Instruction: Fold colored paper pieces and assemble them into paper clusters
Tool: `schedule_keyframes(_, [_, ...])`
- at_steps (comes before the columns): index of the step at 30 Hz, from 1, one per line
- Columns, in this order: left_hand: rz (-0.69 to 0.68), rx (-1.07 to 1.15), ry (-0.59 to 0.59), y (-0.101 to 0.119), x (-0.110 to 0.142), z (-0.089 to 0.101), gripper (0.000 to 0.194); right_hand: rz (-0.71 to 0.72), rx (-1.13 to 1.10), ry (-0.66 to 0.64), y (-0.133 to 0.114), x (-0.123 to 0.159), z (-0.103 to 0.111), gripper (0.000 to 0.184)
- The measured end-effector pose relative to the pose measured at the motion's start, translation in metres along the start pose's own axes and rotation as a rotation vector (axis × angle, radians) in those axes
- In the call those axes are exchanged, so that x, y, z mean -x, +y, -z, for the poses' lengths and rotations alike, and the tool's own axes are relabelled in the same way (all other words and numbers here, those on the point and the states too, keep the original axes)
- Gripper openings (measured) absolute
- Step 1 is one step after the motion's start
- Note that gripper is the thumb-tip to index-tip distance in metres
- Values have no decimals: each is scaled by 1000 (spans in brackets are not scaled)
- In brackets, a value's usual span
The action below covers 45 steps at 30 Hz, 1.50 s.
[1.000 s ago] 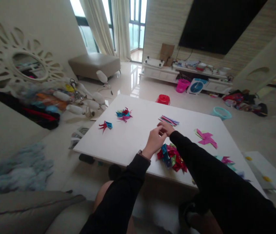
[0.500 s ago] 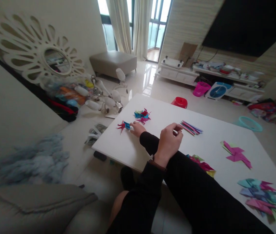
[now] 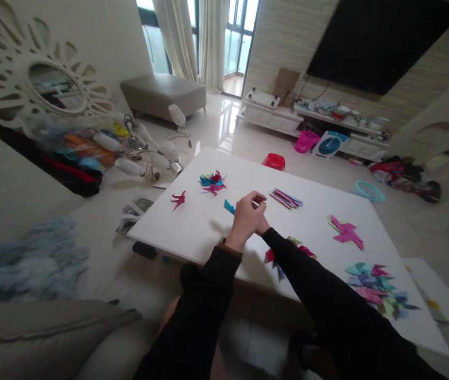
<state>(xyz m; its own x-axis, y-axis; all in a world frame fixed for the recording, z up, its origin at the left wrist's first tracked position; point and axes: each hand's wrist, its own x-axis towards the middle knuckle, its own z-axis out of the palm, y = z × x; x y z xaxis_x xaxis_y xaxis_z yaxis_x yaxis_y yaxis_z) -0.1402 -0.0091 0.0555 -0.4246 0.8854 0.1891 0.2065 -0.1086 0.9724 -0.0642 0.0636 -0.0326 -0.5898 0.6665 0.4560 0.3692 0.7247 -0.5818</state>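
Observation:
My left hand (image 3: pixel 247 215) hovers over the white table (image 3: pixel 204 235) with its fingers curled in a pinch; what they hold is too small to name. My right hand (image 3: pixel 263 227) lies just behind it, mostly hidden. A small blue folded paper (image 3: pixel 229 207) sticks out to the left of the hands, and the right hand seems to hold it. A red folded paper figure (image 3: pixel 178 199) lies alone further left. A bundle of coloured paper strips (image 3: pixel 286 198) lies just beyond the hands.
Also on the table are a cluster of blue and pink folded pieces (image 3: pixel 212 183), a pink pinwheel (image 3: pixel 346 233), a heap under my right arm (image 3: pixel 289 248) and a pile at the right (image 3: pixel 375 285). A chandelier (image 3: pixel 145 158) and a red bucket (image 3: pixel 274 161) stand on the floor.
My right hand has drawn back from the red figure at the left, bringing the blue paper along to my left hand. The red figure stays alone. The camera swung right.

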Motion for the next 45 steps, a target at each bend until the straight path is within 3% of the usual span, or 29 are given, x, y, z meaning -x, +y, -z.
schedule_keyframes(2, [9, 27, -61, -4, 3, -11, 15, -186, -177, 34, 10, 45, 56, 23])
schedule_keyframes(5, [51, 41, -169, -13, 12, -36, 12, -641, -630, 180, 19, 110, 123, 19])
schedule_keyframes(7, [88, 44, -277, -18, 22, -57, 14, -825, -816, 294, 22, 144, 152, 25])
schedule_keyframes(11, [97, 76, -542, -27, 43, -97, 35, -912, -963, 381, 28, 174, 180, 27])
schedule_keyframes(14, [59, 120, -707, -29, 52, -121, 57, -879, -989, 361, 36, 175, 192, 23])
schedule_keyframes(17, [6, 124, -781, -29, 54, -139, 49, -845, -956, 326, 48, 175, 201, 20])
schedule_keyframes(21, [-34, 117, -702, -30, 52, -157, 27, -772, -842, 271, 62, 178, 212, 23])
schedule_keyframes(26, [-65, 159, -602, -33, 55, -170, 25, -571, -521, 247, 62, 182, 221, 31])
schedule_keyframes(33, [-85, 230, -524, -28, 67, -170, 36, -328, -240, 350, 49, 183, 223, 21])
schedule_keyframes(40, [-185, 196, -483, -27, 72, -163, 38, -343, -230, 366, 45, 185, 222, 26])
schedule_keyframes(45, [-410, 63, -434, -28, 67, -156, 22, -298, -194, 335, 46, 183, 219, 24])
